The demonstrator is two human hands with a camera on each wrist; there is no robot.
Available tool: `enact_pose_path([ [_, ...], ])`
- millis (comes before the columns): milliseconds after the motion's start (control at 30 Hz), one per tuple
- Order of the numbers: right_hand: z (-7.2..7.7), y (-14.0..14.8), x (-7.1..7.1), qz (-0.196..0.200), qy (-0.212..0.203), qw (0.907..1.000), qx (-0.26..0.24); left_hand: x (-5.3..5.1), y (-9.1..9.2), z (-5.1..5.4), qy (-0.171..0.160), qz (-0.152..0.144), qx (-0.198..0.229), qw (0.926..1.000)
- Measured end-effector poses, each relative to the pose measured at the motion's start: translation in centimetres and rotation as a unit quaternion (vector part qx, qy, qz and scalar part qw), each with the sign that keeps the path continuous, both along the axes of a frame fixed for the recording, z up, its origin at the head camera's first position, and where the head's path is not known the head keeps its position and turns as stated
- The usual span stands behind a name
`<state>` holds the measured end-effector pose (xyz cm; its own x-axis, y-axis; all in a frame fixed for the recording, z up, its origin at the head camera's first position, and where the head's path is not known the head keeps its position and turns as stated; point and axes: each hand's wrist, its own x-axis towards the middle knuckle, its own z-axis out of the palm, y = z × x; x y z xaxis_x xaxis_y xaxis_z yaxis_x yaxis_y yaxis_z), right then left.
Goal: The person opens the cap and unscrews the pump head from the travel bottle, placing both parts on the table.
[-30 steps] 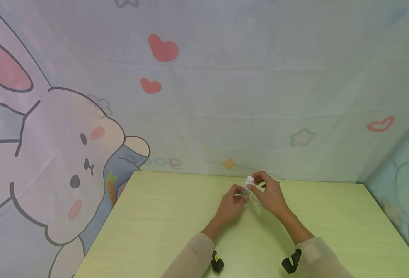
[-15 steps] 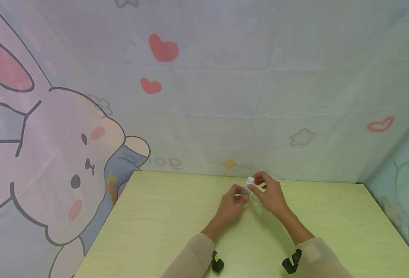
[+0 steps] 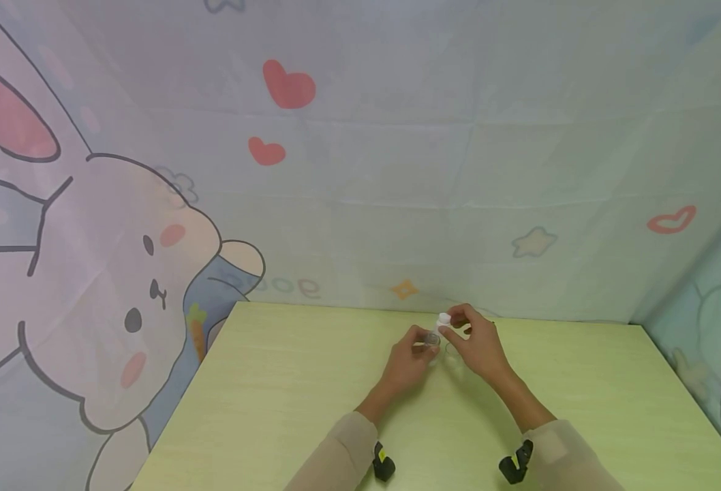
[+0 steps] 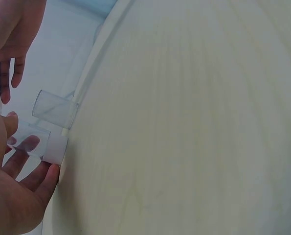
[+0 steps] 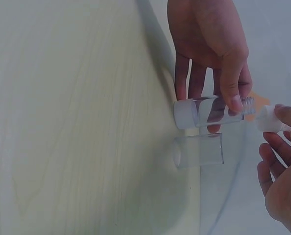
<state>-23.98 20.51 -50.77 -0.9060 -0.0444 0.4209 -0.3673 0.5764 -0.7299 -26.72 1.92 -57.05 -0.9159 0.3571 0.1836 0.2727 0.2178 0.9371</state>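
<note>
My left hand (image 3: 411, 361) grips a small clear bottle (image 5: 218, 111) with a white base (image 5: 185, 114) and a bare screw-threaded neck. The bottle stands upright near the table's far edge. Thumb and fingers of my right hand (image 3: 476, 341) pinch a white bottle top (image 3: 443, 322), held just above and to the right of the neck, apart from it. Part of that top is hidden by the fingers. Beside the bottle, on its right, a clear open-ended cylinder (image 5: 200, 151), like an overcap, stands on the table; neither hand touches it.
A pale yellow-green table (image 3: 287, 389) carries everything. Behind it hangs a cloth backdrop (image 3: 373, 225) with a rabbit, hearts and stars, close to the far edge. Black devices (image 3: 383, 464) sit at both sleeve cuffs.
My right hand and the white top have shifted very slightly to the right, away from the bottle's neck. The left hand, bottle and clear cylinder stay in place.
</note>
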Motion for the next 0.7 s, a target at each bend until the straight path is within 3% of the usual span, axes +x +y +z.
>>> enact_pose_path([
  [700,-0.62,0.74,-0.57,-0.007,0.006,0.9999,0.012,-0.47,0.11,-0.35,0.030,0.003,-0.004,0.9995],
])
